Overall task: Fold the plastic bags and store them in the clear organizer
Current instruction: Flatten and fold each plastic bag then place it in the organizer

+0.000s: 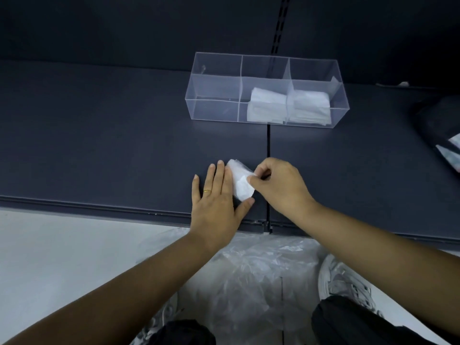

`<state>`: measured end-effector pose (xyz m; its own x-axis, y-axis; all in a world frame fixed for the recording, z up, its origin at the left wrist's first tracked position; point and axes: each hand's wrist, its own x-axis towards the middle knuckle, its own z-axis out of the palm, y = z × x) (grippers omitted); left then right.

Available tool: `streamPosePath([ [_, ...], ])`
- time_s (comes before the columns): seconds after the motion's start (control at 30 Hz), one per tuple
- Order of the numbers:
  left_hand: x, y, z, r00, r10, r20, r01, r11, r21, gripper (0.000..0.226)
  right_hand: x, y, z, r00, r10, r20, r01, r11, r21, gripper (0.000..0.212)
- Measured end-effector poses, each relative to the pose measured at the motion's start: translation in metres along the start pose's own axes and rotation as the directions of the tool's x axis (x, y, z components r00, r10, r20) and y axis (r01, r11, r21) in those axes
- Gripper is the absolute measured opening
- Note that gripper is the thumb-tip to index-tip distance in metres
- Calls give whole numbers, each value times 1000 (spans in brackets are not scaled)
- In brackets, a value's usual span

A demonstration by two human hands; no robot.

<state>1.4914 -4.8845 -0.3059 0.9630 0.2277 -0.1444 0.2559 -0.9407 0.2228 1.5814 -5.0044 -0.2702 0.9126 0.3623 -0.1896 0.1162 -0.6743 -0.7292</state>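
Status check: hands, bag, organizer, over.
Left hand flat, pinning bag; right hand pinching its edge. Organizer: folded bags middle and right, left empty. Path clear.

A dark shelf (104, 145) ran across the view, split by a narrow seam (268, 145), with a slotted upright (278, 28) in the dark back panel (124, 26). Below lay a pale floor (49, 245). A white sneaker (343, 282) (laces blurred) stood at lower right; a dark object (438, 123) sat at the right edge.
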Motion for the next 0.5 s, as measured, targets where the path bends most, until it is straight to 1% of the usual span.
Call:
streamPosePath([
  [0.07,-9,8,-7,998,-57,-27,50,978,-201,86,3,-4,-6,999,25,41,-31,988,149,18],
  [0.1,-10,8,-15,995,-94,-36,77,940,-331,85,3,-4,-10,998,-3,58,-7,986,164,21],
  [0.13,-9,6,-24,992,-116,-55,80,896,-437,86,2,-6,-16,996,-55,73,44,989,141,23],
  [0.17,-6,3,-35,991,-97,-89,40,866,-499,93,-1,-7,-23,988,-119,97,109,989,101,25],
  [0.2,-3,1,-47,993,-20,-112,-40,859,-511,102,-3,-10,-30,973,-189,131,182,981,64,25],
  [0.23,2,-1,-59,991,90,-98,-127,857,-499,110,-6,-13,-37,950,-260,170,256,966,44,25],
  [0.27,8,-1,-68,981,187,-46,-185,850,-493,111,-8,-17,-43,924,-323,204,321,946,43,25],
  [0.3,15,-2,-75,970,244,18,-202,839,-505,102,-9,-21,-48,902,-368,226,366,929,52,25],
  [0.33,22,-2,-80,961,268,68,-187,813,-551,78,-9,-24,-54,891,-389,235,385,921,63,26],
  [0.37,27,-2,-82,960,267,84,-158,764,-626,46,-8,-26,-59,893,-386,233,380,922,74,27],
  [0.4,33,-2,-83,967,245,73,-122,692,-711,19,-4,-27,-65,905,-364,220,354,931,84,28],
  [0.43,38,-3,-83,976,214,39,-107,628,-771,7,1,-26,-71,924,-326,198,312,945,100,27],
  [0.5,46,-4,-84,992,124,-31,-96,567,-818,11,16,-24,-82,963,-227,145,205,967,151,19],
])
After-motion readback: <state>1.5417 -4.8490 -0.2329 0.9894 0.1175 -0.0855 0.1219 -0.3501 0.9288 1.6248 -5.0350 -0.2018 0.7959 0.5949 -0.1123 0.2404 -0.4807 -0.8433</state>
